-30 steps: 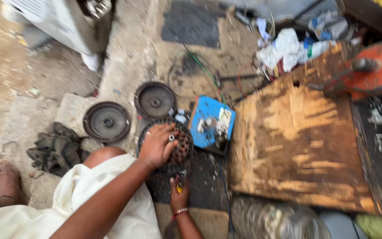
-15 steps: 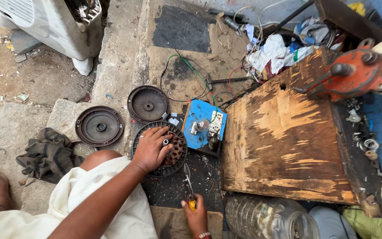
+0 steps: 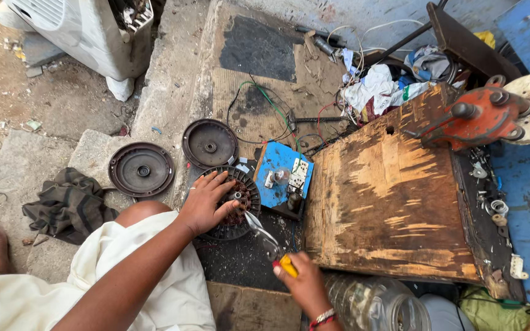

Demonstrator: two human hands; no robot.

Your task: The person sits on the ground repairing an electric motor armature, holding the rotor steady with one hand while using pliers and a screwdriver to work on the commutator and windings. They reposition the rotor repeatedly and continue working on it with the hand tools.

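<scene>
My left hand (image 3: 207, 199) rests flat on a round slotted motor core with copper windings (image 3: 240, 208), lying on the dark ground in front of my knee. My right hand (image 3: 302, 282) grips the yellow handles of a pair of pliers (image 3: 268, 240), and the metal jaws point up toward the core's centre. Two dark round motor covers lie just beyond: one (image 3: 141, 169) to the left, one (image 3: 210, 144) above the core. A blue board with switches and sockets (image 3: 283, 179) sits right of the core.
A worn wooden bench top (image 3: 394, 202) fills the right side, with an orange vice (image 3: 480, 116) at its far end. A dark rag (image 3: 69, 205) lies at left, a clear plastic jar (image 3: 375, 303) at the bottom, loose wires and cloth (image 3: 375, 86) behind.
The view has shifted down and left. My right hand has risen into view with the pliers, whose jaws now reach close to the core. The left hand stays on the core.
</scene>
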